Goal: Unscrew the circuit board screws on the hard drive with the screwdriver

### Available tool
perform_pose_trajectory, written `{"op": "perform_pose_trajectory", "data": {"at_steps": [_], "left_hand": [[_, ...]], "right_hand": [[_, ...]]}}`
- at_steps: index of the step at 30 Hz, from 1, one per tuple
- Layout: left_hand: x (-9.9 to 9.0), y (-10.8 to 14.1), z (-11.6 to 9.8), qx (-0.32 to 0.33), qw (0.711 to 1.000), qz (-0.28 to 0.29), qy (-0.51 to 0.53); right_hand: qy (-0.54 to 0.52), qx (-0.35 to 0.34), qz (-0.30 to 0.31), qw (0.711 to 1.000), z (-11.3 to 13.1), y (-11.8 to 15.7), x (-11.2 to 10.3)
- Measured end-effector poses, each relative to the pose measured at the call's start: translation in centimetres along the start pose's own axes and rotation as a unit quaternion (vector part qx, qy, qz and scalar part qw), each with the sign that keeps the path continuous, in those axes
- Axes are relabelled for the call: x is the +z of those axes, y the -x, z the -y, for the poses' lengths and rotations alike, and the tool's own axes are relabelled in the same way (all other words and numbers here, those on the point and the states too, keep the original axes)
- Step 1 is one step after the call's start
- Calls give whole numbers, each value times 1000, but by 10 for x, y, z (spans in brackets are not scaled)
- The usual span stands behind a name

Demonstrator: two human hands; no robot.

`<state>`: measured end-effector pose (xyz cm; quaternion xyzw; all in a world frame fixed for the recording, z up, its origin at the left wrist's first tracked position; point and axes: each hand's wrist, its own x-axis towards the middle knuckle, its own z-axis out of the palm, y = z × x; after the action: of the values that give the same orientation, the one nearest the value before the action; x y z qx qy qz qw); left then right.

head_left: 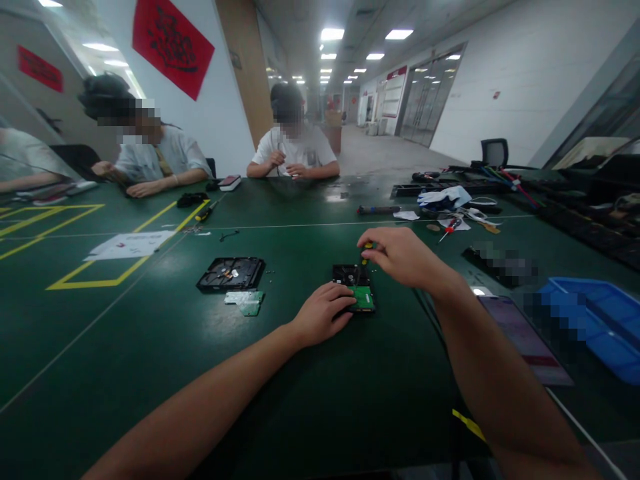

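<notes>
A hard drive lies on the green table in front of me, its underside up with a green circuit board on the near half. My left hand holds the drive from the left, fingers over the board's edge and thumb at the near side. Above the far right part of the drive, my right hand grips a screwdriver by its yellow and black handle. Its shaft points down at the drive; the tip is too small to make out. To the left lie another black hard drive and loose circuit boards.
Tiny screws lie beside the left drive. On the right are a tablet-like screen, a blue tray, a red screwdriver and a white glove. Paper lies at left. Co-workers sit across the table.
</notes>
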<state>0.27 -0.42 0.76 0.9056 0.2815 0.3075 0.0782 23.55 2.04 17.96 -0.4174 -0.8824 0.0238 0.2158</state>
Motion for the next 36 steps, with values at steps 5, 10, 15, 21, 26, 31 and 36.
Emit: {"op": "perform_pose_trajectory", "data": {"at_steps": [5, 10, 15, 21, 26, 31, 36], "left_hand": [[2, 1, 0, 1, 1000, -5, -1], [1, 1, 0, -1, 1000, -5, 1], [0, 0, -1, -1, 1000, -1, 4], [1, 0, -1, -2, 1000, -3, 1], [1, 1, 1, 2, 1000, -8, 2], [2, 1, 1, 1, 1000, -5, -1], [1, 1, 1, 1, 1000, -5, 4]], "right_hand": [[48, 23, 1, 999, 0, -1, 0], [35, 22, -6, 999, 1, -2, 1], [-27, -15, 9, 999, 4, 0, 0], [-8, -20, -3, 1000, 3, 0, 0], [24, -1, 8, 1000, 5, 0, -2], [44, 8, 16, 999, 8, 0, -4], [-4, -16, 17, 1000, 7, 1, -4]]}}
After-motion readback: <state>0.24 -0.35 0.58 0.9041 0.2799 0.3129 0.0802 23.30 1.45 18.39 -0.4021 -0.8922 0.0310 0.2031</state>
